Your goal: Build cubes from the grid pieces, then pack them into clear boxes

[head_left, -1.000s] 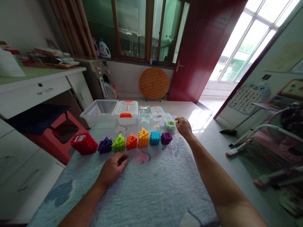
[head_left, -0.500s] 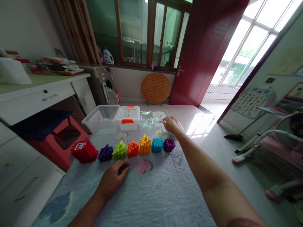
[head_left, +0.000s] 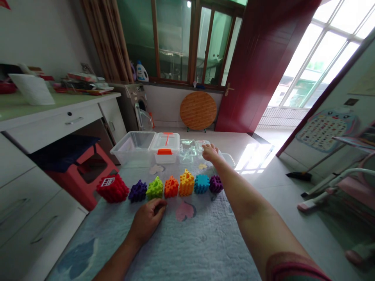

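Note:
My right hand (head_left: 210,152) reaches across to the far side of the cloth-covered table, over the right part of a small clear container (head_left: 200,145). Its fingertips point away, so any grip there is hidden. My left hand (head_left: 149,218) rests on the cloth, fingers loosely curled, thumb apart, nothing visible in it. Just beyond it stands a row of knobbly interlocking-block shapes: red (head_left: 113,189), dark blue (head_left: 137,191), lime green (head_left: 155,188), orange (head_left: 171,187), yellow (head_left: 186,183), light blue (head_left: 202,184) and purple (head_left: 216,184). My right forearm passes close beside the purple one.
Behind the row stand a large clear bin (head_left: 133,146), a lidded box with orange latches (head_left: 166,147) and a clear tray (head_left: 188,150). Another clear piece (head_left: 229,159) lies right of my wrist. A red stool (head_left: 76,168) stands left of the table.
The view has swung a little to the left. My right hand has shifted left relative to the small clear container, and a reddish strip by its fingers no longer shows. My left hand stays put.

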{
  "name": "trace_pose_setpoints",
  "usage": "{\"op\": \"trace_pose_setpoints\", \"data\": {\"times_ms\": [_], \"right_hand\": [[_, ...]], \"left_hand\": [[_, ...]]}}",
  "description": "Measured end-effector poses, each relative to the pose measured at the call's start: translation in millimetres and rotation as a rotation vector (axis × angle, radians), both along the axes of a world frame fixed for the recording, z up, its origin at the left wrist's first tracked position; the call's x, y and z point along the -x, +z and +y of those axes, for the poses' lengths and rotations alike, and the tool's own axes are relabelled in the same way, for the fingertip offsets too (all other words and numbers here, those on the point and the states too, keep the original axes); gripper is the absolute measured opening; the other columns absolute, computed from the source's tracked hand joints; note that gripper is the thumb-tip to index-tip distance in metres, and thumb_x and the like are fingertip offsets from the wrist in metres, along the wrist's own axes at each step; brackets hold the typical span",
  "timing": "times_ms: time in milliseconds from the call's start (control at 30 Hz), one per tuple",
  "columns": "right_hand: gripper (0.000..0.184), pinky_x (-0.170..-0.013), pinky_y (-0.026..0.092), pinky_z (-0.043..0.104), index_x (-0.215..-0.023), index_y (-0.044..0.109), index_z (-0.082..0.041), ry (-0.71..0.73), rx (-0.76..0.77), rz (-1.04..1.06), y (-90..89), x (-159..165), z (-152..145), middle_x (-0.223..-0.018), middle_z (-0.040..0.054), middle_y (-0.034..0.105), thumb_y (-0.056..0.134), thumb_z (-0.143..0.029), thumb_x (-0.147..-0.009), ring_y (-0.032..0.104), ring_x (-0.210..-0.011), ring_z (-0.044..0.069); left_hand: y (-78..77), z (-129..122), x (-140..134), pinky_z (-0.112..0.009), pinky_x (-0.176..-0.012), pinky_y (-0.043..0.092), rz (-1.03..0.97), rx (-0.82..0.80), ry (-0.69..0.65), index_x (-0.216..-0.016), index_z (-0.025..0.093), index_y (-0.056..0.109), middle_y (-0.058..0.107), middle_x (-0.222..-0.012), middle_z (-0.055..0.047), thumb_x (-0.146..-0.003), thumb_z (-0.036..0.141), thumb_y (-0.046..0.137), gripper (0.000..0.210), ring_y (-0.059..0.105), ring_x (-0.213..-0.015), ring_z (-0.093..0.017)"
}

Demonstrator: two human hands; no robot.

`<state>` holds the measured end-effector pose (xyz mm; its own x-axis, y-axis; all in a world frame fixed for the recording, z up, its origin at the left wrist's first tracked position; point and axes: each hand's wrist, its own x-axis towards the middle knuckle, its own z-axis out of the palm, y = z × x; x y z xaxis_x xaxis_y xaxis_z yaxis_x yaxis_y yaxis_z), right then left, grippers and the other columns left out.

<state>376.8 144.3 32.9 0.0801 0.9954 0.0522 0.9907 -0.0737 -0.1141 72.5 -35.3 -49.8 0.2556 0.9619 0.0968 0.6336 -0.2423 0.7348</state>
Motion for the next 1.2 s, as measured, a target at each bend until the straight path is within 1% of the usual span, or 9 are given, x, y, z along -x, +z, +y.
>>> {"op": "trace_pose_setpoints", "data": {"times_ms": [67,200,333,500,600,733,900,1067,1200], "right_hand": [[0.046,-0.108,0.025,0.055,-0.126,0.056,-0.024,-0.006,0.004,0.007,-1.3,0.8,2.6,-0.141,0.0078,0.049,0.040,-0.014,-0.085,0.027,-0.139,0.032],[0.044,-0.103,0.033,0.050,-0.121,0.059,-0.021,-0.013,-0.016,0.028,-1.1,2.2,2.8,-0.132,0.0119,0.055,0.040,-0.011,-0.083,0.042,-0.129,0.029],[0.053,-0.099,0.037,0.045,-0.138,0.045,-0.020,-0.037,-0.108,0.058,4.0,2.7,-3.9,-0.139,0.0138,0.049,0.033,-0.011,-0.086,0.046,-0.124,0.027],[0.057,-0.101,0.035,0.044,-0.142,0.041,-0.021,-0.060,-0.228,0.095,20.1,1.4,-18.4,-0.143,0.0118,0.044,0.029,-0.011,-0.087,0.045,-0.126,0.026],[0.056,-0.102,0.034,0.047,-0.142,0.042,-0.021,-0.051,-0.374,0.177,34.6,0.0,-37.1,-0.143,0.0126,0.046,0.034,-0.015,-0.087,0.046,-0.126,0.028],[0.053,-0.105,0.036,0.047,-0.140,0.047,-0.020,0.080,-0.578,0.306,54.2,-0.9,-90.4,-0.139,0.0135,0.050,0.042,-0.020,-0.087,0.049,-0.125,0.028],[0.045,-0.107,0.041,0.046,-0.133,0.055,-0.028,0.359,-0.687,0.613,63.9,7.0,-194.4,-0.132,0.0072,0.055,0.053,-0.027,-0.088,0.052,-0.123,0.024],[0.046,-0.107,0.044,0.054,-0.131,0.056,-0.038,0.439,-0.487,0.761,41.9,28.9,-278.4,-0.131,0.0045,0.056,0.060,-0.028,-0.087,0.052,-0.124,0.027],[0.047,-0.101,0.047,0.056,-0.129,0.057,-0.041,0.501,-0.394,0.715,5.9,55.0,-304.0,-0.124,0.0055,0.061,0.063,-0.026,-0.085,0.054,-0.119,0.028]], "left_hand": [[0.1,-0.3,-0.4,-0.033,-0.080,0.051,-0.004,0.007,0.006,-0.092,0.020,0.070,0.073,-0.095,-0.005,-0.084,0.036,0.050,0.027,0.067,-0.087,-0.022],[0.8,-0.2,-1.4,-0.033,-0.081,0.051,-0.015,0.005,0.020,-0.093,0.020,0.069,0.072,-0.096,-0.006,-0.083,0.036,0.049,0.028,0.067,-0.088,-0.022],[1.9,0.1,-1.6,-0.034,-0.080,0.051,-0.026,-0.006,0.013,-0.092,0.019,0.069,0.072,-0.094,-0.006,-0.083,0.036,0.049,0.027,0.067,-0.086,-0.022],[4.3,-1.2,-1.4,-0.034,-0.079,0.051,-0.035,-0.009,0.011,-0.090,0.020,0.070,0.073,-0.093,-0.006,-0.082,0.036,0.051,0.026,0.067,-0.084,-0.023],[4.7,-2.1,-1.3,-0.034,-0.077,0.051,-0.048,-0.020,0.016,-0.090,0.020,0.071,0.073,-0.091,-0.005,-0.081,0.035,0.052,0.026,0.067,-0.082,-0.022],[3.6,-2.4,-1.0,-0.032,-0.076,0.051,-0.064,-0.031,0.005,-0.089,0.020,0.071,0.073,-0.089,-0.005,-0.080,0.034,0.054,0.024,0.067,-0.080,-0.021],[8.7,-9.2,0.6,-0.032,-0.080,0.050,-0.177,-0.034,-0.011,-0.089,0.018,0.070,0.071,-0.090,-0.006,-0.083,0.038,0.054,0.025,0.065,-0.085,-0.021],[20.2,-21.5,2.3,-0.034,-0.092,0.047,-0.396,-0.068,0.032,-0.097,0.017,0.068,0.067,-0.097,-0.008,-0.088,0.047,0.049,0.037,0.061,-0.097,-0.022],[22.1,-27.0,0.9,-0.037,-0.104,0.039,-0.528,-0.092,0.006,-0.109,0.016,0.064,0.061,-0.118,-0.011,-0.090,0.051,0.046,0.044,0.054,-0.115,-0.025]]}}
